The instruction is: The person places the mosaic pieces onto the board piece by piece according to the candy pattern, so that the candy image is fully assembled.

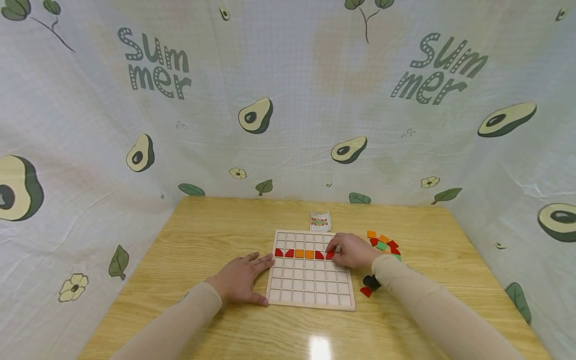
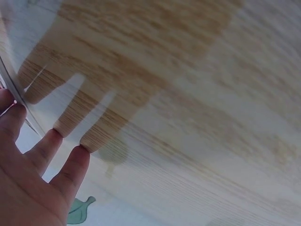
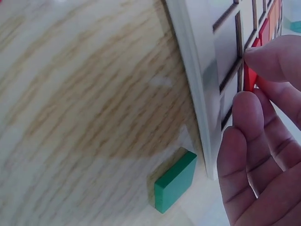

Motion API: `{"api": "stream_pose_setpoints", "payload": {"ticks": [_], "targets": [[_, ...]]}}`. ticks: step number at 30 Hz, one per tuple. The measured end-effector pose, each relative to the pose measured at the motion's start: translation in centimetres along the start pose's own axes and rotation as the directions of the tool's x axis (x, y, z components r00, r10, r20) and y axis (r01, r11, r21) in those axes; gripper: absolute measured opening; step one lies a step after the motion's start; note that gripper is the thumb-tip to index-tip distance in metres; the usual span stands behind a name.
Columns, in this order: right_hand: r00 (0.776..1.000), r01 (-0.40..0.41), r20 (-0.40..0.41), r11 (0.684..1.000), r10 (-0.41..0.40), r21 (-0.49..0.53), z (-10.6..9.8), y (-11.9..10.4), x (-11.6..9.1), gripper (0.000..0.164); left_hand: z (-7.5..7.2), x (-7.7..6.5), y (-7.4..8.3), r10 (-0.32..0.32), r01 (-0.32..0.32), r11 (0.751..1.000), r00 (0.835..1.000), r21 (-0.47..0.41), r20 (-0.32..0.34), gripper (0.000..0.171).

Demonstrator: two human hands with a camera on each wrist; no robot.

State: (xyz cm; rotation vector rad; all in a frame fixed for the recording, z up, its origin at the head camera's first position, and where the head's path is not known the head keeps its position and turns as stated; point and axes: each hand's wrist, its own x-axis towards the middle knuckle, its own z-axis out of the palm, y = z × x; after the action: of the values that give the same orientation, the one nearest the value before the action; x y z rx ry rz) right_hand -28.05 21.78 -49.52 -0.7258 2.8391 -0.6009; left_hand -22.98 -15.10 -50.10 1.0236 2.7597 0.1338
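Wooden tabletop [image 1: 216,225]; red piece [image 1: 330,255] on board [image 1: 310,286], pinched in right hand [image 1: 353,250].

Right hand [image 3: 261,162] pinches a red piece [image 3: 250,77] at the gridded board [image 3: 188,61].
One green tile [image 3: 176,186] lies on the wood-grained tabletop [image 3: 94,94], near the board's pale outer edge.

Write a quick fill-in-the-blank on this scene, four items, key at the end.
1. The left grip touches the ____ edge of the board.
2. The right grip holds a ____ piece.
3. The two square pieces set in the board are ____.
4. In the right wrist view, the block beside the board is ____.

Missing words: left; red; orange; green.
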Motion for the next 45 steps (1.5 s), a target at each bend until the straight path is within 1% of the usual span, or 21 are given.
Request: {"api": "stream_pose_setpoints", "payload": {"ticks": [7, 16, 29, 39, 45], "targets": [[1.000, 0.007, -0.026, 1.000, -0.007, -0.017, 0.2, 0.0, -0.2, 0.016, -0.2, -0.1, 0.2, 0.006, -0.006, 1.000, 1.000, -0.003, 0.001, 0.104], [0.997, 0.043, -0.060, 0.998, -0.046, -0.047, 0.6, 0.0, -0.6, 0.014, -0.2, -0.2, 0.2, 0.009, -0.009, 1.000, 1.000, -0.003, -0.005, 0.104], [0.998, 0.045, -0.049, 0.997, -0.048, -0.056, 0.5, -0.3, -0.7, 0.014, -0.2, -0.2, 0.2, 0.013, -0.013, 1.000, 1.000, 0.004, -0.008, 0.104], [0.997, 0.042, -0.064, 0.999, -0.044, -0.034, 0.2, 0.4, -1.0, 0.017, 0.0, 0.0, 0.0, 0.010, -0.010, 1.000, 1.000, 0.010, -0.008, 0.105], [0.996, 0.038, -0.085, 0.999, -0.040, -0.028, -0.1, 1.3, -1.6, 0.019, 0.3, 0.1, -0.1, 0.017, -0.017, 1.000, 1.000, 0.002, -0.013, 0.105]]}}
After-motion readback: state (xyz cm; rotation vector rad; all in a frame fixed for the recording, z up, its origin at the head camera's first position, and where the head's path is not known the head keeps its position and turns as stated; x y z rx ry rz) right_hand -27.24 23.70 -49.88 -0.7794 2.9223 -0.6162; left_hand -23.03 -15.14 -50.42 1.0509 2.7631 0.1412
